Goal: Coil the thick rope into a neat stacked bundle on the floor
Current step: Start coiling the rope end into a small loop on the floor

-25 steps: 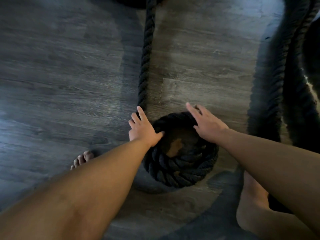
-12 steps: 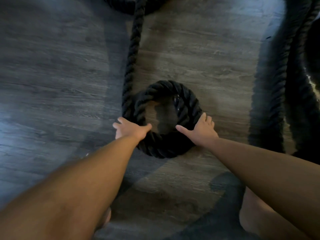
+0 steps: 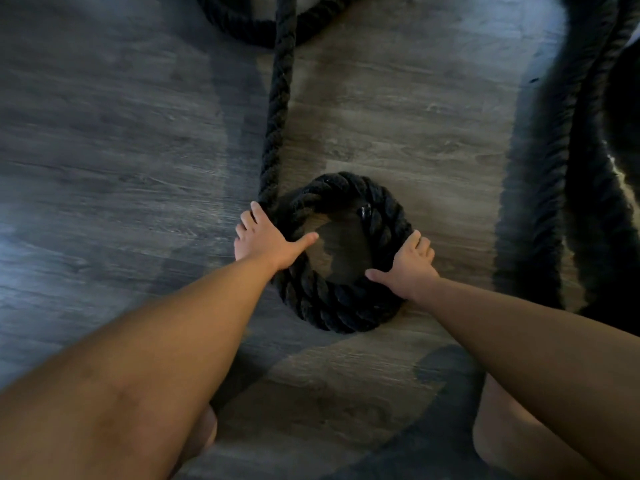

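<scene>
The dark wood-plank floor fills the view, and most of the thick black rope lies loose across it. One long run comes down from a slack loop at the top edge. More heavy folds hang or lie at the right side, well apart from the work; whether they belong to the same rope cannot be told. Judged by that, the greater part of the task is left to do.

What is done is small. A single tight coil sits on the floor in front of the person, with bare floor showing through its middle. It looks about two turns thick at the far side. How many layers are stacked cannot be read from above. The long run meets the coil at its left side, so the next turns would feed in from there.

The left hand rests flat on the coil's left side where the run joins. Its fingers are straight and spread, the thumb reaches toward the hole, and it presses without clasping. The right hand grasps the coil's right rim, with fingers bent over the outer side and the thumb on the inner edge.

The rope end, a small glossy tip, lies tucked against the coil's inner right wall.
</scene>
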